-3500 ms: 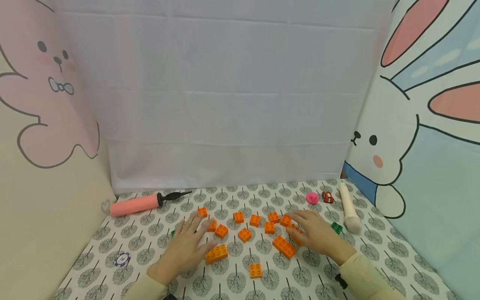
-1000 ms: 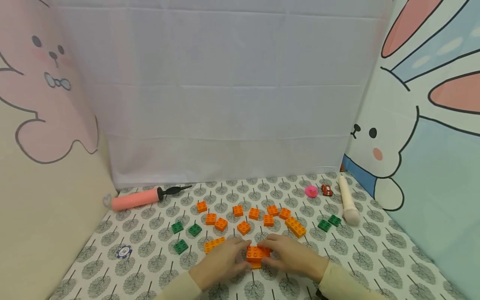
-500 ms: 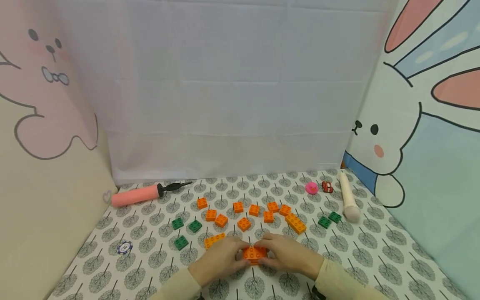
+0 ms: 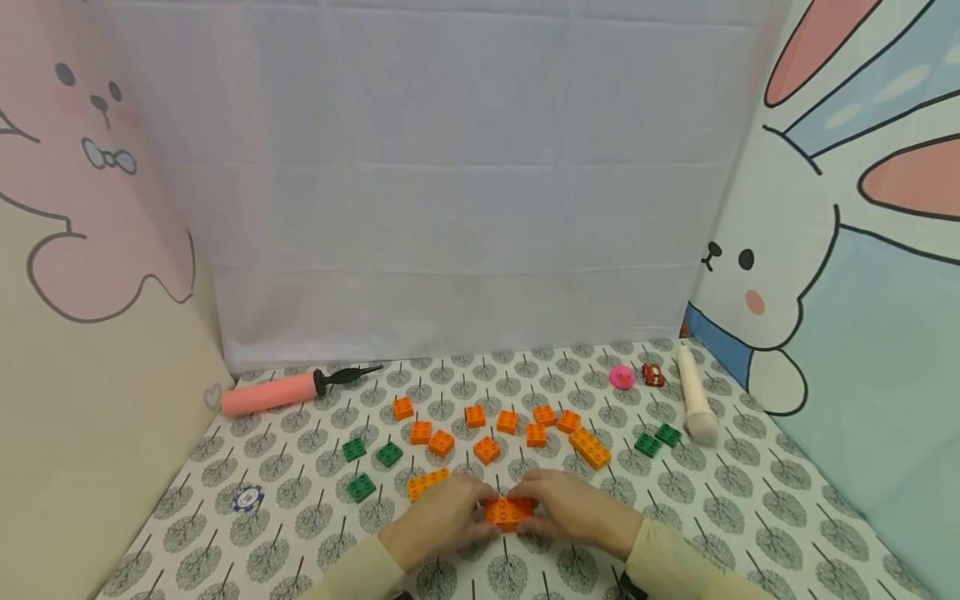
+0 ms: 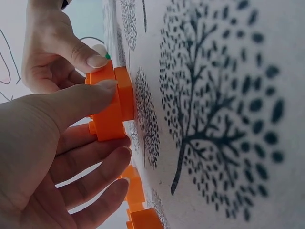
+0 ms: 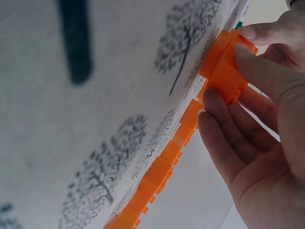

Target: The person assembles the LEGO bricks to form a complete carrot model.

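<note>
Low in the middle of the head view, both hands pinch a long orange toy building brick. The left hand grips its left end and the right hand its right end, thumbs on the near side. Beneath it, in the left wrist view, a smaller orange brick stands against the patterned cloth, and the long brick lies on its top, overhanging it. The right wrist view shows the same two-brick stack, the lower brick on the cloth side. From above, the long brick hides the lower one.
Beyond the hands lie several square orange bricks, two long ones and green bricks. A poker chip, pink pump, pink duck, red toy car and cream-coloured rod lie farther out.
Both hands have come together from apart. The long orange brick, earlier loose near the right hand, now sits over the small front brick. It has come lower since a second ago.
</note>
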### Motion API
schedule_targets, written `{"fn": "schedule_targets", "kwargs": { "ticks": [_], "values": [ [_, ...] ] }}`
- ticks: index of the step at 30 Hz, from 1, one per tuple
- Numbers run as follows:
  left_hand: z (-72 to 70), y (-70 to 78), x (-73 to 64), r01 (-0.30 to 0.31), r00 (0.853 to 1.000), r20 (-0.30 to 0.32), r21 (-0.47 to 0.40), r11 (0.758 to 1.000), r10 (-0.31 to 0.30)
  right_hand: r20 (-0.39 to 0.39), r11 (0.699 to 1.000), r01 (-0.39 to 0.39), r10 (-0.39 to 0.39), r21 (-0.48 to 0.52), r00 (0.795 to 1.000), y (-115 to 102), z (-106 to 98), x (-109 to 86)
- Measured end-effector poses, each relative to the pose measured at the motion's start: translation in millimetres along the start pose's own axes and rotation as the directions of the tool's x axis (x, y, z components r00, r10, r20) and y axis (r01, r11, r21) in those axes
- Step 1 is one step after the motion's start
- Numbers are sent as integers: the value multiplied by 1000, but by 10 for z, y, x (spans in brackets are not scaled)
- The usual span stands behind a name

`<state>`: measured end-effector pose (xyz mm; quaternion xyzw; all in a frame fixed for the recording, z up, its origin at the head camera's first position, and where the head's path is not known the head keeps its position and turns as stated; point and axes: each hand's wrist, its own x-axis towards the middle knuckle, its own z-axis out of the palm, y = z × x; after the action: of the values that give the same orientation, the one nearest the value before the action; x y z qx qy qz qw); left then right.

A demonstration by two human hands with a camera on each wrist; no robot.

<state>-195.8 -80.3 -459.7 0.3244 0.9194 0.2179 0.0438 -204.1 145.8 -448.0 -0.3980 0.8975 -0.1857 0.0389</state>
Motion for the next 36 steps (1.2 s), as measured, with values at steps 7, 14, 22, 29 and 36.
{"fn": "schedule_targets", "kwargs": {
  "ticks": [7,14,22,29,36],
  "values": [
    [24,8,13,-5,1000,4,4,1000,5,13,999,-19,18,33,1000,13,19,-3],
    [55,-49,39,30,1000,5,-120,992,-30,7,999,-19,18,39,1000,17,6,7],
    [57,-90,20,103,995,18,-237,966,-101,29,999,-26,25,37,999,14,-14,35],
    [40,-109,28,70,997,6,-243,967,-71,16,998,-52,52,40,999,26,-18,11],
    [63,-122,32,66,998,6,-217,974,-66,-160,973,-227,229,36,960,300,-101,-55]
  ]
}}
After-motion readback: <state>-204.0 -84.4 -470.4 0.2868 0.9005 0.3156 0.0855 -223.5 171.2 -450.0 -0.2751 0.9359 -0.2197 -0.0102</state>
